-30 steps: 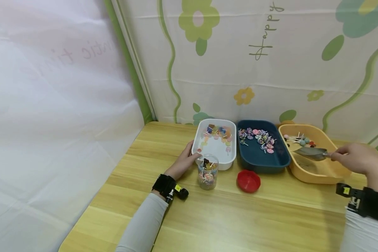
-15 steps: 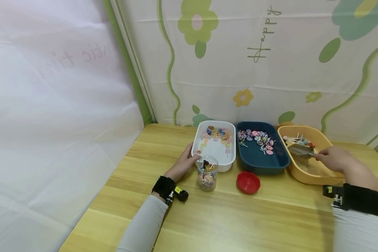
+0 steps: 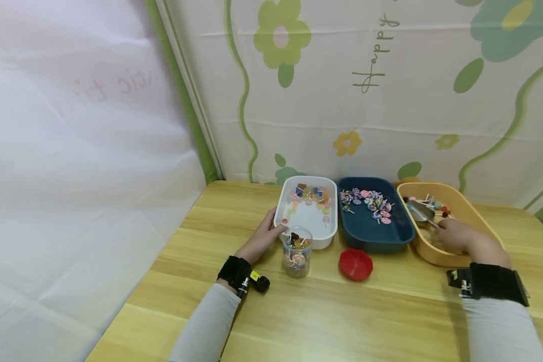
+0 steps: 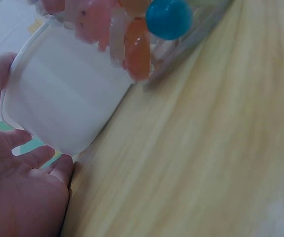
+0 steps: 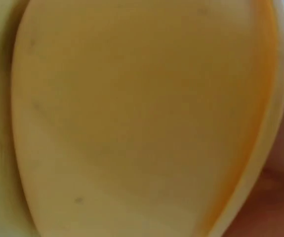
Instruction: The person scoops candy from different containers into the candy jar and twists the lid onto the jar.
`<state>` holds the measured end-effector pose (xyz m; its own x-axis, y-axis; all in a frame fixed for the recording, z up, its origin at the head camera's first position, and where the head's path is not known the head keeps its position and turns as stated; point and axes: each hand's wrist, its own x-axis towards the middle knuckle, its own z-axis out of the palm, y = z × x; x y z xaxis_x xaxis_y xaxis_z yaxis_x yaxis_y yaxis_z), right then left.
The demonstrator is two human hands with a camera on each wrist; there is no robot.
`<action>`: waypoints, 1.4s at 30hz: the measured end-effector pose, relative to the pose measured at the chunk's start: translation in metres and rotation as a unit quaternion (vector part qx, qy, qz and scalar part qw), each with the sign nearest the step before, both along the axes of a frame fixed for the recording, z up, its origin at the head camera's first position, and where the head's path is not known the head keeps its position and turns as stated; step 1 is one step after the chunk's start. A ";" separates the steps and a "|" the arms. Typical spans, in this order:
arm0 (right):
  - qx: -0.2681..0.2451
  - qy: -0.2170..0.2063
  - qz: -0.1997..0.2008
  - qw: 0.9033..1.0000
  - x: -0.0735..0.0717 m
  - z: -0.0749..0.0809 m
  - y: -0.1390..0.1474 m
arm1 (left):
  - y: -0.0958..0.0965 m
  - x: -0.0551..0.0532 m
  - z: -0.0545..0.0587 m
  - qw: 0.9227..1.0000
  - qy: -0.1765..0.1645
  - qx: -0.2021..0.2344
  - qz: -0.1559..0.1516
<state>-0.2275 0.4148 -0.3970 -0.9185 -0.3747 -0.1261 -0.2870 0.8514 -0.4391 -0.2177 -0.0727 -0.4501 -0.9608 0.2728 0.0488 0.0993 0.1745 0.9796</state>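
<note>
In the head view my left hand holds the near left corner of a white plastic bin, thumb at the rim and fingers along the outer wall. A clear jar stands right in front of that bin, partly filled with small candy-like lollipops. My right hand reaches into a yellow bin and grips the handle of a metal scoop. The scoop's bowl is tilted beside mini lollipops at the bin's far left. In the right wrist view the bin's wall hides most of that hand.
A dark blue bin with several swirl lollipops sits between the white and yellow bins. A red lid lies on the wooden table in front. Printed cloth hangs behind the table.
My right hand has moved left and down into the yellow bin, bringing the scoop to the lollipops and turning it. The left hand stays at the white bin.
</note>
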 end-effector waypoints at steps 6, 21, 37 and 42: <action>-0.039 -0.055 -0.015 0.998 0.002 -0.004 0.001 | 0.000 -0.001 -0.002 1.000 -0.008 -0.002 0.006; -0.113 -0.097 -0.048 0.988 0.007 0.002 0.018 | 0.000 -0.001 -0.003 1.000 -0.005 0.002 0.001; -0.126 0.010 -0.030 0.992 0.011 0.027 0.007 | -0.001 0.002 -0.002 1.000 -0.002 0.001 0.001; -0.095 0.071 -0.026 0.993 0.021 0.049 -0.004 | 0.000 0.001 -0.001 1.000 0.006 0.003 -0.005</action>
